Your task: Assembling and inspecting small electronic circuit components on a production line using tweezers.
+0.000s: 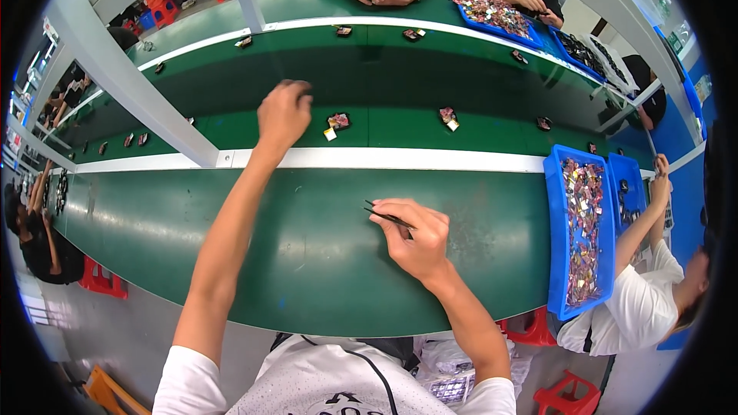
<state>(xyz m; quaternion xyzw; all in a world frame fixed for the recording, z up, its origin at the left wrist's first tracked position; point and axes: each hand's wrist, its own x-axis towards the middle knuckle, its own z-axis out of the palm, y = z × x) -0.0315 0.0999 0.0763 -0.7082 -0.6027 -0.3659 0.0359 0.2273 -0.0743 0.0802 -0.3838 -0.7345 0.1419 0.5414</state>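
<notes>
Grasping black tweezers (393,220) with our right hand (419,238), we hover our left hand (283,115) — blurred, its grip unclear — near a small component (338,121) on the green belt (396,129), likely light and fragile, best pinched by its edges.

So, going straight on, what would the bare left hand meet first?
Probably the long white far rail, across the dark green belt, though the left hand may be high enough to pass above.
</notes>
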